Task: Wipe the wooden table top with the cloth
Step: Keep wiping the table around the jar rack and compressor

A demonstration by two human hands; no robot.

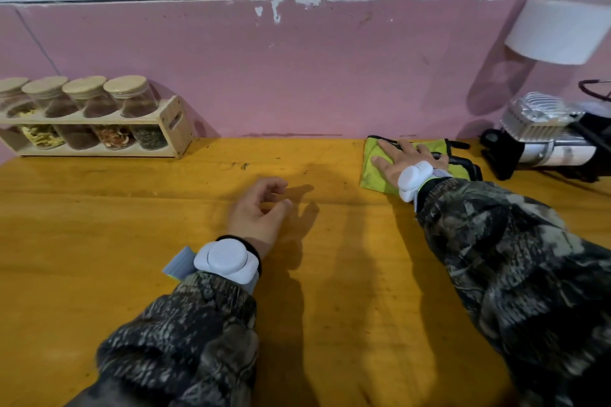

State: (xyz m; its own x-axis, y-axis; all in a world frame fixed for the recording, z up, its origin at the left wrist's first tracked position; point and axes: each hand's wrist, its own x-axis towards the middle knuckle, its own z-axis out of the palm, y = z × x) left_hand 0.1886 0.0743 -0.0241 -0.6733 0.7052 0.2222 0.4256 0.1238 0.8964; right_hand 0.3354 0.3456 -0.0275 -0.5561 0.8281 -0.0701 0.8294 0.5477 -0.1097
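Note:
A yellow-green cloth (375, 172) with a dark edge lies flat on the wooden table top (132, 225), far right near the pink wall. My right hand (401, 155) lies palm down on the cloth with the fingers spread, pressing it to the wood. My left hand (261, 208) hovers or rests near the middle of the table, fingers loosely curled and apart, holding nothing. Dark specks and scuffs mark the wood (243, 166) just beyond the left hand. Both wrists carry white bands over camouflage sleeves.
A wooden rack (172, 129) with several lidded spice jars stands at the back left against the wall. A metal and black air compressor (542, 135) with cables sits at the back right, close to the cloth. A white cylinder (555, 30) hangs above it.

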